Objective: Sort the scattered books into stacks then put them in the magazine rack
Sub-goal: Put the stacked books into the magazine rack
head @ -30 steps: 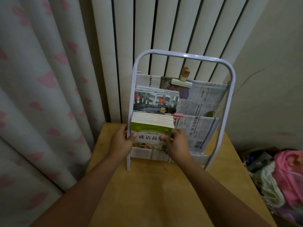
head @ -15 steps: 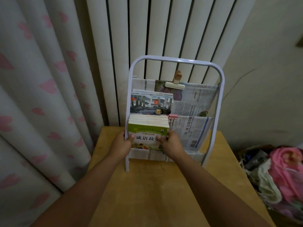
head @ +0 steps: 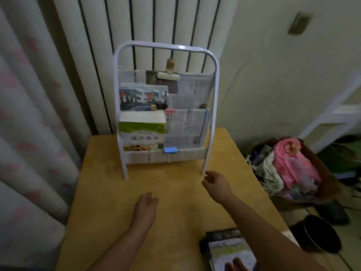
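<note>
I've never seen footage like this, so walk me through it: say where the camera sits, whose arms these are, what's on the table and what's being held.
The camera is worn on a person's head, looking forward and down, so the arms are the wearer's own. The left hand and right hand are both empty, above the wooden table. On the table stands a white magazine rack, holding a green-covered stack of books in a lower pocket and another stack above it. A dark-covered stack of books lies at the table's near edge, not yet racked.
</note>
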